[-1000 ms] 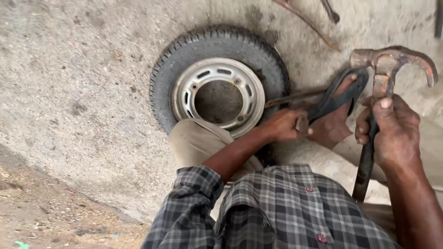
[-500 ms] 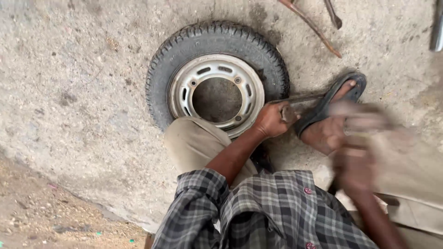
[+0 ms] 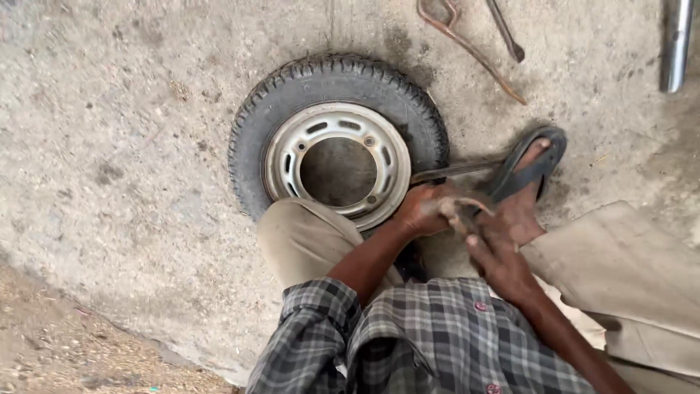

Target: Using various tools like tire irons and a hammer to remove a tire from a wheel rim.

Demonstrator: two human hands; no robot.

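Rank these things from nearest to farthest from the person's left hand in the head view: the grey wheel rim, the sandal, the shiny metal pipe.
Measured from the left hand:
1. Grey wheel rim: right beside the hand, on its left in the picture.
2. Sandal: to the right, on the person's foot.
3. Shiny metal pipe: far off, top right corner.

Rough concrete floor [image 3: 131, 146], small tyre on rim [image 3: 335, 80], rusty bent tools [image 3: 470, 51], metal pipe [image 3: 677, 44]
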